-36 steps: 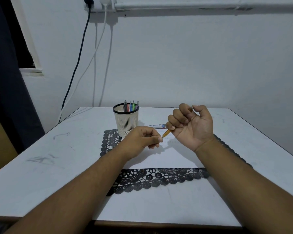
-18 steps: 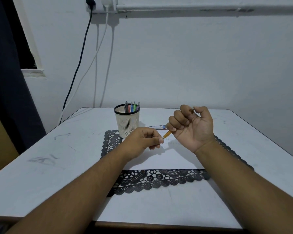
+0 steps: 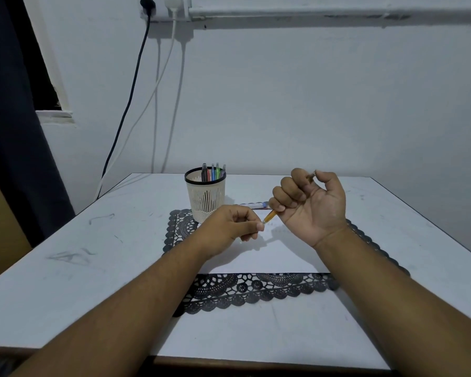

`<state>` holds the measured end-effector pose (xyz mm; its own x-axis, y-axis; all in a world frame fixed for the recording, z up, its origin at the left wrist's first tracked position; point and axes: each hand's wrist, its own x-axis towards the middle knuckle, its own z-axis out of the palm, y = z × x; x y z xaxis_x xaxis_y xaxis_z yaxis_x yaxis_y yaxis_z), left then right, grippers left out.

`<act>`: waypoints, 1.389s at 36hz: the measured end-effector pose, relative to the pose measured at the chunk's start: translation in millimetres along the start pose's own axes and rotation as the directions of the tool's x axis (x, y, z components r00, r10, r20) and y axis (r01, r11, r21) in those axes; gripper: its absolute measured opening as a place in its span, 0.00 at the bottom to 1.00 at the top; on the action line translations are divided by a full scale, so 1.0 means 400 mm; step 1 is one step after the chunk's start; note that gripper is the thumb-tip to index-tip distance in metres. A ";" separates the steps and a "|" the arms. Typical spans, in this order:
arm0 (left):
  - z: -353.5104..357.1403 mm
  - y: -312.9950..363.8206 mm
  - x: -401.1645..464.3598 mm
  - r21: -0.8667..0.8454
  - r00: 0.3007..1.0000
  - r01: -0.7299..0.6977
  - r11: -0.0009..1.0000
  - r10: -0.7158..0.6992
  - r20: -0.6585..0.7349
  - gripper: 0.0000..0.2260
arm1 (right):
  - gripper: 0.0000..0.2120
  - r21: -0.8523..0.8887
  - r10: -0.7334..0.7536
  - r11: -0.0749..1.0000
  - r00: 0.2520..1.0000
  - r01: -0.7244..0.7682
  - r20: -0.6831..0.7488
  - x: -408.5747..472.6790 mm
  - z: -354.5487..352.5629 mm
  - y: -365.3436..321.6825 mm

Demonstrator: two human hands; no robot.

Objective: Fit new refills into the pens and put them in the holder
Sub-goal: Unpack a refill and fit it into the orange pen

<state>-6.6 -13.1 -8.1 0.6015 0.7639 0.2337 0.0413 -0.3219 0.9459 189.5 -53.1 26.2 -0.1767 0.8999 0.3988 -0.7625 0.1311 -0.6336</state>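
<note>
My right hand (image 3: 312, 204) is curled round an orange pen (image 3: 270, 215), palm toward me; the pen's front end sticks out low left and its back end shows above my fist. My left hand (image 3: 233, 224) pinches at the pen's tip with thumb and forefinger; what it pinches is too small to make out. Behind them stands a cream mesh pen holder (image 3: 206, 198) with a black rim, with several coloured pens (image 3: 214, 172) upright in it. Another pen (image 3: 256, 204) lies flat on the paper, just behind my hands.
A white sheet of paper (image 3: 269, 257) lies on a black lace mat (image 3: 245, 291) on the white table (image 3: 65, 268). Cables (image 3: 136, 85) hang down the wall at the back left. A dark curtain fills the left edge.
Both hands have stayed almost in place. My left hand's fingertips have shifted slightly at the pen's tip.
</note>
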 end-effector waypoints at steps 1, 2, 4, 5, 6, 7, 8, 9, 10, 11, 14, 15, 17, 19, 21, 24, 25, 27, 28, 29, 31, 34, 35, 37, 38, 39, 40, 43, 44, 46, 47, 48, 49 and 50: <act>0.000 0.000 0.000 -0.002 1.000 0.001 1.000 -0.001 0.001 0.07 | 0.14 -0.011 0.001 1.000 1.000 -0.001 -0.006 0.000 0.000 -0.001; 0.000 -0.001 0.000 -0.003 1.000 0.003 1.000 -0.003 0.001 0.07 | 0.13 -0.025 -0.001 1.000 1.000 0.000 -0.014 0.000 0.001 -0.002; 0.000 -0.002 0.001 -0.004 1.000 0.002 1.000 -0.002 0.003 0.07 | 0.13 -0.026 -0.003 1.000 1.000 0.003 -0.018 0.000 0.002 -0.003; 0.001 -0.001 0.001 -0.004 1.000 0.002 1.000 -0.002 0.003 0.07 | 0.14 -0.014 -0.004 1.000 1.000 0.004 -0.018 -0.001 0.002 -0.003; 0.000 -0.002 0.002 -0.003 1.000 0.003 1.000 -0.003 0.002 0.07 | 0.14 -0.001 -0.004 1.000 1.000 0.004 -0.021 -0.001 0.001 -0.002; 0.000 -0.002 0.002 0.000 1.000 0.004 1.000 -0.004 -0.001 0.07 | 0.14 0.009 -0.004 1.000 1.000 0.004 -0.024 -0.001 0.000 -0.001; -0.002 -0.003 0.002 0.002 1.000 0.005 1.000 -0.005 -0.003 0.07 | 0.15 0.016 -0.004 1.000 1.000 0.005 -0.030 -0.001 -0.001 0.000; -0.003 -0.005 0.003 0.001 1.000 0.005 1.000 -0.005 -0.006 0.07 | 0.15 0.022 -0.007 1.000 0.999 0.007 -0.039 -0.001 -0.001 0.001; -0.005 -0.006 0.003 -0.002 1.000 0.005 1.000 -0.005 -0.009 0.07 | 0.16 0.029 -0.009 1.000 0.999 0.011 -0.054 0.000 -0.001 0.002; -0.006 -0.008 0.004 -0.005 1.000 0.003 1.000 -0.003 -0.014 0.07 | 0.16 0.035 -0.013 0.999 0.997 0.015 -0.074 0.001 -0.001 0.003; -0.008 -0.009 0.005 -0.002 1.000 0.004 1.000 -0.004 -0.018 0.08 | 0.14 0.029 -0.021 0.999 0.992 0.024 -0.125 0.003 0.000 0.002; -0.007 -0.009 0.005 0.002 1.000 0.006 1.000 -0.006 -0.017 0.08 | 0.14 0.023 -0.021 0.999 0.992 0.024 -0.128 0.004 0.001 0.001; -0.007 -0.009 0.006 0.007 1.000 0.006 1.000 -0.005 -0.015 0.08 | 0.13 0.020 -0.021 1.000 0.992 0.023 -0.121 0.002 0.002 -0.002; -0.008 -0.010 0.007 0.016 1.000 0.005 1.000 -0.004 -0.016 0.08 | 0.13 0.022 -0.023 0.999 0.994 0.025 -0.111 0.000 0.003 -0.001; -0.010 -0.012 0.007 0.024 1.000 0.006 1.000 -0.005 -0.025 0.08 | 0.14 0.023 -0.025 0.999 0.994 0.028 -0.107 -0.001 0.002 0.003; -0.014 -0.015 0.007 0.037 0.999 0.010 0.999 -0.008 -0.033 0.07 | 0.13 -0.006 -0.027 1.000 0.994 0.026 -0.103 -0.001 0.005 0.003; -0.014 -0.016 0.008 0.037 0.999 0.010 0.999 -0.008 -0.033 0.07 | 0.13 -0.020 -0.026 1.000 0.994 0.024 -0.102 -0.001 0.005 0.002; -0.013 -0.015 0.008 0.039 0.999 0.011 0.999 -0.010 -0.034 0.06 | 0.13 -0.024 -0.024 0.999 0.995 0.022 -0.093 -0.002 0.005 0.001; -0.012 -0.014 0.008 0.042 0.999 0.011 0.999 -0.010 -0.034 0.07 | 0.13 -0.015 -0.024 1.000 0.996 0.023 -0.089 -0.003 0.004 0.002; -0.012 -0.013 0.009 0.043 0.999 0.010 0.999 -0.008 -0.034 0.07 | 0.14 -0.004 -0.024 1.000 0.996 0.024 -0.089 -0.004 0.002 0.004; -0.012 -0.012 0.008 0.039 0.999 0.005 0.999 -0.003 -0.035 0.06 | 0.14 0.013 -0.023 1.000 0.994 0.024 -0.104 -0.004 -0.002 0.005; -0.017 -0.010 0.007 0.017 0.999 -0.007 1.000 0.007 -0.053 0.06 | 0.12 -0.034 -0.029 0.999 0.984 0.023 -0.176 0.001 0.002 0.004; -0.020 -0.009 0.007 0.000 0.998 -0.013 1.000 0.013 -0.065 0.06 | 0.10 -0.068 -0.033 0.998 0.976 0.019 -0.214 0.003 0.003 0.005; -0.026 -0.006 0.007 -0.029 0.995 -0.033 0.999 0.030 -0.092 0.07 | 0.07 -0.098 -0.024 0.995 0.959 -0.004 -0.281 0.008 0.002 0.007; -0.029 -0.004 0.008 -0.034 0.993 -0.045 0.998 0.042 -0.107 0.07 | 0.08 -0.096 -0.010 0.995 0.953 -0.020 -0.302 0.010 -0.001 0.006; -0.032 -0.003 0.008 -0.029 0.991 -0.057 0.998 0.053 -0.123 0.08 | 0.09 -0.103 0.006 0.994 0.948 -0.041 -0.319 0.011 -0.005 0.005; -0.033 -0.003 0.008 -0.018 0.988 -0.068 0.998 0.065 -0.138 0.08 | 0.11 -0.131 0.020 0.989 0.942 -0.068 -0.335 0.011 -0.009 0.004; -0.035 -0.005 0.008 0.023 0.985 -0.081 0.996 0.084 -0.150 0.10 | 0.13 -0.249 0.069 0.955 0.937 -0.161 -0.342 0.008 -0.013 0.010; -0.034 -0.005 0.007 0.040 0.985 -0.081 0.996 0.086 -0.149 0.10 | 0.12 -0.285 0.088 0.940 0.939 -0.189 -0.333 0.007 -0.012 0.014; -0.037 -0.005 0.008 0.116 0.983 -0.068 0.991 0.086 -0.159 0.11 | 0.13 -0.314 0.114 0.923 0.939 -0.221 -0.324 0.008 -0.011 0.021; -0.044 -0.006 0.009 0.178 0.981 -0.056 0.982 0.087 -0.174 0.12 | 0.13 -0.307 0.116 0.925 0.937 -0.222 -0.329 0.010 -0.009 0.019; -0.053 -0.006 0.010 0.243 0.978 -0.040 0.969 0.088 -0.191 0.13 | 0.13 -0.290 0.106 0.933 0.935 -0.211 -0.339 0.012 -0.012 0.012; -0.064 -0.008 0.011 0.293 0.974 -0.019 0.956 0.083 -0.210 0.13 | 0.13 -0.271 0.085 0.944 0.931 -0.190 -0.354 0.014 -0.019 0.004; -0.077 -0.011 0.011 0.324 0.972 0.005 0.946 0.072 -0.225 0.13 | 0.12 -0.260 0.055 0.952 0.925 -0.162 -0.376 0.015 -0.028 -0.007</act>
<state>-28.6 8.9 -4.3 0.4079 0.8449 0.3462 0.3007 -0.4823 0.8228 197.6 -43.3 23.1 0.0290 0.9960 0.0848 -0.5357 0.0871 -0.8399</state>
